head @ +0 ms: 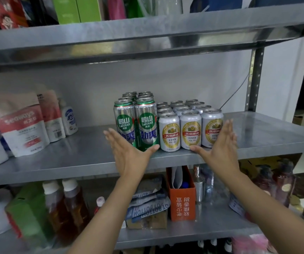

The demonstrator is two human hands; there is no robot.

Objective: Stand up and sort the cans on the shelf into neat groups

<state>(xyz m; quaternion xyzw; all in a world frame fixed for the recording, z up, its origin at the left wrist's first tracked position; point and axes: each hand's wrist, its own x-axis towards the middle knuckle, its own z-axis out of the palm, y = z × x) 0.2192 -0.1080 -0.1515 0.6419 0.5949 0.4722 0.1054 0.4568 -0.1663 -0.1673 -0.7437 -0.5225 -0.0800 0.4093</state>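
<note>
Several tall green-and-silver cans (145, 123) stand upright in two rows on the middle metal shelf (85, 154). Right beside them, several shorter white-and-gold cans (190, 130) stand in three rows. My left hand (129, 153) is flat with straight fingers at the left front of the green cans, its thumb tip at the base of the front can. My right hand (219, 145) is flat at the right front of the white cans, thumb pointing at their bases. Neither hand holds anything.
Red-and-white pouches (22, 129) and white bottles (69, 118) stand on the same shelf at the left. The upper shelf edge (147, 39) hangs close above the cans. Bottles (70, 202) and an orange box (181, 200) fill the shelf below. A shelf post (253, 79) rises at right.
</note>
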